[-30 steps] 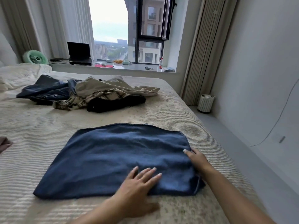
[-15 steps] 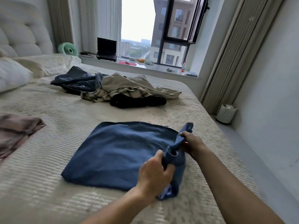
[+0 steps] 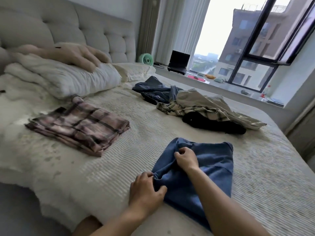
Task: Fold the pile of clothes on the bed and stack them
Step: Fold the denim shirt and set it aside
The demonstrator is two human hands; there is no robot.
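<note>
While both hands pinch one folded edge of the blue garment (image 3: 209, 169), the left hand (image 3: 146, 191) grips the near end of that edge between thumb and curled fingers, and the right hand (image 3: 186, 159) bunches the far end in closed fingertips. This blue piece lies on the ribbed bedspread (image 3: 136, 150) at about 6 o'clock, folded over on itself. At 9 o'clock, well apart from it, a folded plaid garment (image 3: 78, 126) lies flat. Toward 1 o'clock sits the unfolded pile (image 3: 192, 106): dark blue cloth, a beige checked shirt and a black piece, touching one another. Pillows (image 3: 68, 77) lie at 10 o'clock against the tufted headboard (image 3: 95, 31). A green fan (image 3: 146, 59) and a laptop (image 3: 179, 63) stand on the window ledge at 12 o'clock.
</note>
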